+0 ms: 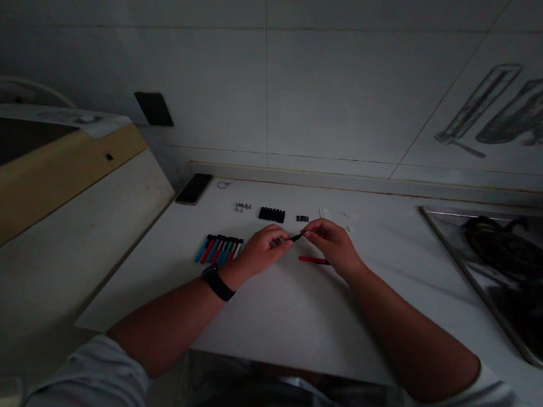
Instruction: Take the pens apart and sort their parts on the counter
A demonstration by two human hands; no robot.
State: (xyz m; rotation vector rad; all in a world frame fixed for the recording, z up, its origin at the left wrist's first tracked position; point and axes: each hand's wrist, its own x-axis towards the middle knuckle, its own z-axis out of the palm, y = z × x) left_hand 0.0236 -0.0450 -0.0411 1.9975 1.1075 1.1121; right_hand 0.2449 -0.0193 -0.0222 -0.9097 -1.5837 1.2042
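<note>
Over the white counter, my left hand (pixel 270 242) and my right hand (pixel 330 239) meet and pinch a small dark pen part (pixel 296 237) from either end. Fingers of both hands are closed on it; its finer details are too small to make out. Below my right hand lies a red pen barrel (pixel 313 260), partly covered by the hand. A row of several red, blue and white pens with black ends (pixel 218 250) rests left of my left hand. Behind the hands are a row of black cylindrical pieces (pixel 272 215), small metal pieces (pixel 242 207) and a few tiny dark pieces (pixel 302 218).
A phone (pixel 194 188) lies at the counter's back left, near a thin ring (pixel 223 185). Small pale pieces (pixel 324 214) sit behind my right hand. On the right a gas stove (pixel 510 264) is set into the counter (pixel 275 318). A tiled wall (pixel 337 98) rises behind.
</note>
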